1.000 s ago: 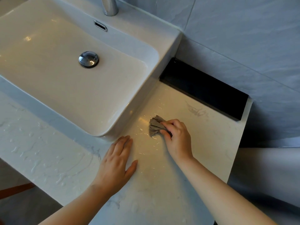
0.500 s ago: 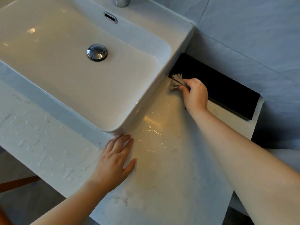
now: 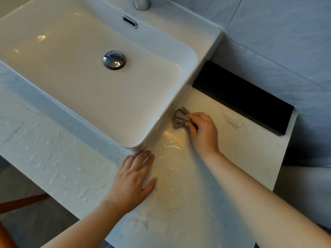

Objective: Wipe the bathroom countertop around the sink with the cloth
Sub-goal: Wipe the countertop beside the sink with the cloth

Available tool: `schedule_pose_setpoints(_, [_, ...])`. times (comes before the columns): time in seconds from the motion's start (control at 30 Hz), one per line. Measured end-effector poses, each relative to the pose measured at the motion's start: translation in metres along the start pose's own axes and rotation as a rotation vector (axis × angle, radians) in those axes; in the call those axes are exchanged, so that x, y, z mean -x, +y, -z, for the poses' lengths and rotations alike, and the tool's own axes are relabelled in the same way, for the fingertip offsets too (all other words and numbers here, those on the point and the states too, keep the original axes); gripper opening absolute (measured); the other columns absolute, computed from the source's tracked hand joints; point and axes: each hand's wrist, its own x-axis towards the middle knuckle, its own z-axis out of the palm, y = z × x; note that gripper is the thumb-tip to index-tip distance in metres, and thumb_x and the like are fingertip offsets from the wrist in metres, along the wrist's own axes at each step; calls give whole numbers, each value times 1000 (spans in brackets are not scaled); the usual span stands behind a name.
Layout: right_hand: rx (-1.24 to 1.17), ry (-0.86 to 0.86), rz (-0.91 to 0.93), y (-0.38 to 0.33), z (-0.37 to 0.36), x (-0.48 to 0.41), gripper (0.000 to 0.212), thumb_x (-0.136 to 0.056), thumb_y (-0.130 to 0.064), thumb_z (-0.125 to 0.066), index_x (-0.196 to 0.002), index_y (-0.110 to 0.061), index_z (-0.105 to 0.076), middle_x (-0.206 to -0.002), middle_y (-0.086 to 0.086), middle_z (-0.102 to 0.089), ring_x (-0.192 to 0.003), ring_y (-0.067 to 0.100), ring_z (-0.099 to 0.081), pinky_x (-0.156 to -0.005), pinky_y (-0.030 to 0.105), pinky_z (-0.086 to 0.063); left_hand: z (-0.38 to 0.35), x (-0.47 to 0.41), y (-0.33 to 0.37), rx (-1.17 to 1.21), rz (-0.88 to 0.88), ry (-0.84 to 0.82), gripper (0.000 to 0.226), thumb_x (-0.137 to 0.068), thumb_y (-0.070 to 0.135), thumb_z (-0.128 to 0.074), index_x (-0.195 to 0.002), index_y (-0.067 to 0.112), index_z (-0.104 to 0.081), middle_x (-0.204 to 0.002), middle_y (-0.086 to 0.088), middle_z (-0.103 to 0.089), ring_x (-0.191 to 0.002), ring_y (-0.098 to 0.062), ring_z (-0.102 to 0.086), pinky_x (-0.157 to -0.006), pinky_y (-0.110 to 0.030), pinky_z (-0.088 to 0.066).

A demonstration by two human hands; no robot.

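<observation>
A white marble countertop (image 3: pixel 188 208) carries a white rectangular sink (image 3: pixel 177 51) on its left part. My right hand (image 3: pixel 203 132) grips a small crumpled grey cloth (image 3: pixel 180 118) and presses it on the countertop, right beside the sink's right wall. My left hand (image 3: pixel 133 178) lies flat, fingers spread, on the countertop at the sink's front right corner and holds nothing. Thin streaks of water glisten on the stone between the two hands.
A black recessed slot (image 3: pixel 247 99) runs along the back of the countertop at the grey tiled wall (image 3: pixel 277 33). Water drops cover the countertop's front left strip (image 3: pixel 53 163). A chrome drain plug (image 3: pixel 114 59) and tap base (image 3: pixel 141 3) belong to the sink. The countertop ends at its right edge (image 3: pixel 283 158).
My right hand went with the cloth from mid-countertop up to the sink's back corner by the black slot, then drew back toward me along the sink wall. My left hand stayed put.
</observation>
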Motion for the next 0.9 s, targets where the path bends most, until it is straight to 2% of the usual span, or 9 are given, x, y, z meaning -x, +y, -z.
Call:
schedule_pose_setpoints(0.1, [-31,-50,32,-11,-1,31,22,-84,-14,-66,-106,-15,-71,-100,0,-66,-91,19,-55,-73,24,-40,2,-1,-1,-5,-10,5,62,-91,55,-38,-139,17,-48,-139,-1,-50,-127,-22,-43,-110,-38,-31])
schedule_pose_setpoints(0.23, [-172,-206,33,-17,12,40,21,-82,-13,-67,-102,-12,-73,-95,2,-68,-91,21,-60,-80,29,-47,4,-1,0,-3,-11,6,63,-91,56,-36,-139,16,-48,-138,-2,-50,-127,-22,-43,-110,-38,-32])
schedule_pose_setpoints(0.27, [-179,-195,37,-17,17,35,20,-81,-14,-66,-100,-12,-73,-94,2,-68,-90,21,-60,-81,29,-48,4,0,0,-2,-9,7,63,-91,56,-36,-139,16,-48,-138,-2,-50,-127,-22,-43,-110,-38,-32])
schedule_pose_setpoints(0.43, [-61,68,-7,-5,31,-28,20,-82,-12,-66,-101,-11,-73,-95,5,-69,-91,22,-60,-78,20,-38,4,0,0,-7,-20,22,63,-91,56,-36,-138,16,-50,-136,-2,-52,-126,-23,-45,-109,-38,-32])
schedule_pose_setpoints(0.57, [10,133,-95,12,24,-73,21,-86,-17,-62,-103,-14,-72,-96,7,-68,-93,26,-59,-77,28,-43,4,-2,-1,-9,-24,23,63,-91,56,-35,-137,16,-51,-135,-1,-53,-126,-23,-46,-108,-40,-32])
schedule_pose_setpoints(0.8, [20,90,-98,4,-3,-69,11,-86,-16,-61,-89,-13,-71,-93,6,-67,-91,27,-57,-68,22,-30,5,-1,-4,-7,-54,32,62,-90,55,-38,-137,16,-51,-135,-2,-53,-124,-23,-48,-107,-40,-34])
schedule_pose_setpoints(0.9, [17,53,-51,-4,-4,-54,14,-86,-15,-62,-96,-11,-71,-95,8,-67,-91,27,-57,-71,20,-31,4,-1,-5,0,-53,23,61,-91,54,-38,-137,17,-50,-136,-2,-53,-124,-23,-48,-107,-41,-35])
